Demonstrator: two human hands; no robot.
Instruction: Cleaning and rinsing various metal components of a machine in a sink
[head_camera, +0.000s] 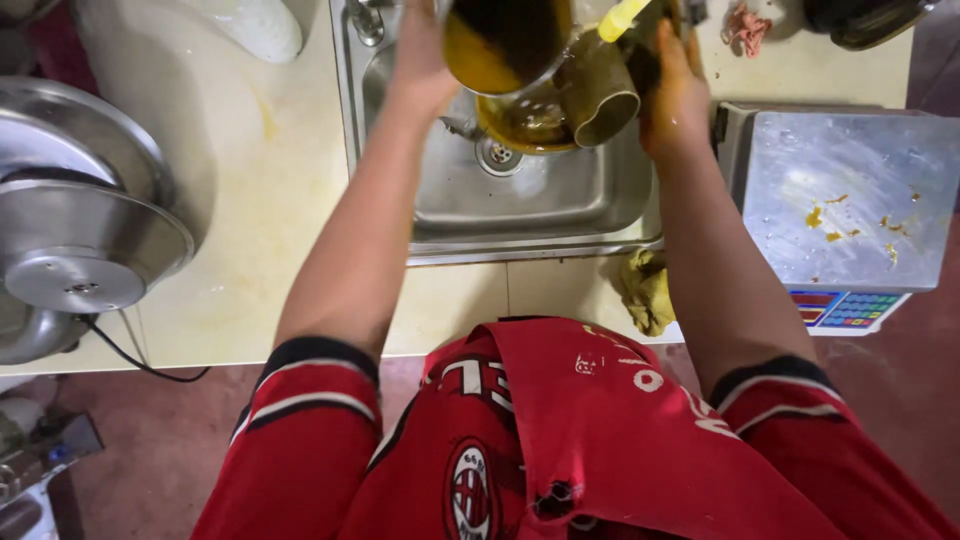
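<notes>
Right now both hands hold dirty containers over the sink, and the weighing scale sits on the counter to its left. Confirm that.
Wrong side. The head view shows the weighing scale on the counter right of the sink. The left hand and right hand do hold dirty containers over it.

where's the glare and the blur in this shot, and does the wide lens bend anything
Head view: glare sits on the steel scale platform and the stacked metal bowls; the left hand and right hand over the sink are slightly soft, as is the dirty pot cut off by the top edge; the counter edge bows from wide-angle distortion; the floor falls into shadow.
</notes>
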